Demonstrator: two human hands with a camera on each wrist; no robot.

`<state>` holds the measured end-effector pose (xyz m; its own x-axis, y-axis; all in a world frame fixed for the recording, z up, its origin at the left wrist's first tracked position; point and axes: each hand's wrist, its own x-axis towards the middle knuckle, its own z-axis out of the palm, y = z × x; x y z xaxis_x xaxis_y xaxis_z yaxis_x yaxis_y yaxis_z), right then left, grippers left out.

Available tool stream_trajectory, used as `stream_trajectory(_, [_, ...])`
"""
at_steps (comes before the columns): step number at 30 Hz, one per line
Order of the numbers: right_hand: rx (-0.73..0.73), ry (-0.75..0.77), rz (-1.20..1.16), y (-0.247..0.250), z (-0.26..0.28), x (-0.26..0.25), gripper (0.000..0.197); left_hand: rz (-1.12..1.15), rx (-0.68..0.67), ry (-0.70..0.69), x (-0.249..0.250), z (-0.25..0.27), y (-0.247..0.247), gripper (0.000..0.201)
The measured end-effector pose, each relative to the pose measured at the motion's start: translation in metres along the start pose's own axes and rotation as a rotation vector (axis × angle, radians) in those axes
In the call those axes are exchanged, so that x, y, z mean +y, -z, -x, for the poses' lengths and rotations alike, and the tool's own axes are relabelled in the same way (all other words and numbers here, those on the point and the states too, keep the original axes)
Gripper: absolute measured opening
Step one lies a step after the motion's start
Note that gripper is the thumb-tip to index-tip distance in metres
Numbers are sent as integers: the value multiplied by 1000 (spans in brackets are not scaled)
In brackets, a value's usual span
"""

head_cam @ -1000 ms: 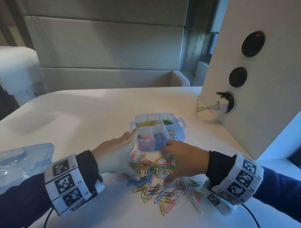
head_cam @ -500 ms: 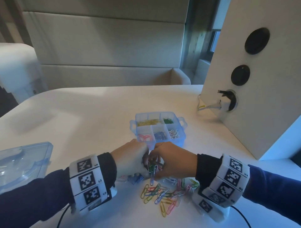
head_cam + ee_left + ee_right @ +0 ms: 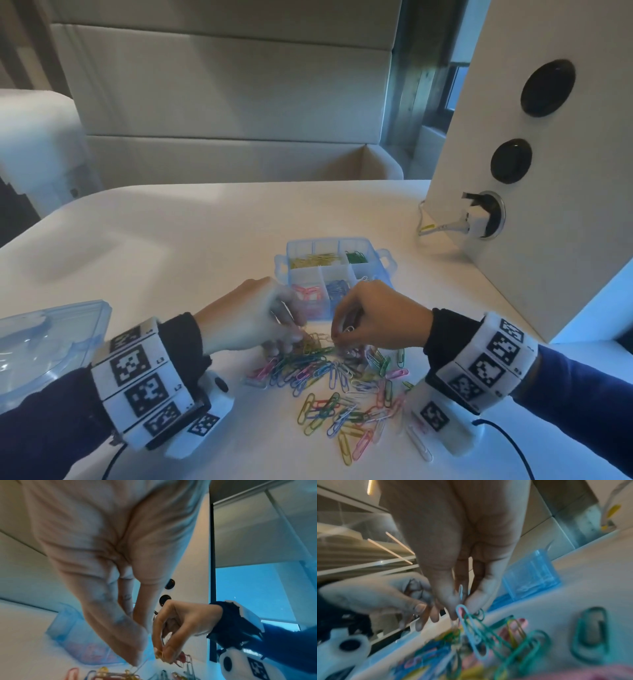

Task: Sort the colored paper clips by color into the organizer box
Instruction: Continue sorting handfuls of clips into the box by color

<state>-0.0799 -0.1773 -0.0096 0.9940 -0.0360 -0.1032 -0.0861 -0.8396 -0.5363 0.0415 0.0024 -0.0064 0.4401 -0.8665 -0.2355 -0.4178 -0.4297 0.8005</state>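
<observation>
A heap of mixed colored paper clips (image 3: 337, 387) lies on the white table, just in front of the clear blue organizer box (image 3: 385, 260). The box holds yellow clips (image 3: 313, 260) and green ones (image 3: 356, 257) at the back, pink clips (image 3: 308, 294) and blue ones (image 3: 337, 287) in front. My left hand (image 3: 291, 339) hovers at the heap's far edge, fingers curled, with clips (image 3: 415, 586) in its palm. My right hand (image 3: 339, 339) faces it and pinches a pale clip (image 3: 462, 609), with other clips tangled and hanging from it.
The box's clear blue lid (image 3: 44, 346) lies at the table's left edge. A tall white panel (image 3: 548, 205) with round sockets and a plugged-in white cable (image 3: 445, 226) stands on the right. Open tabletop stretches behind and left of the box.
A second ago both hands lay spread over the heap. They then closed together on a clump and now hold clips at the heap's far edge, slightly apart.
</observation>
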Motion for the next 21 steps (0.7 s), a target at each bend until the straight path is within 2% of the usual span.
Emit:
stream_trajectory(2, [33, 2, -92, 11, 1, 1, 7, 134, 23, 21, 4, 2, -2, 20])
stream_trajectory(4, [77, 17, -198, 24, 2, -3, 6, 344, -6, 123, 9, 1, -7, 46])
stream_trajectory(6, [115, 51, -300, 35, 3, -9, 5, 571, -106, 228, 11, -3, -13, 75])
stream_trajectory(8, [143, 116, -327, 42, 0, -15, 6, 866, -276, 273, 12, -9, -18, 87])
stream_trajectory(10, [147, 186, -288, 43, -3, -20, 7, 1218, -399, 276, 14, -15, -24, 83])
stream_trajectory(12, [130, 214, -263, 41, -8, -20, 9, 1456, -359, 253, 18, -21, -29, 71])
stream_trajectory(17, [172, 184, -273, 45, -19, -9, 11, 1557, -124, 212, 28, -28, -35, 52])
stream_trajectory(21, [170, 142, -372, 51, -22, -2, 16, 1604, -111, 230, 32, -30, -31, 55])
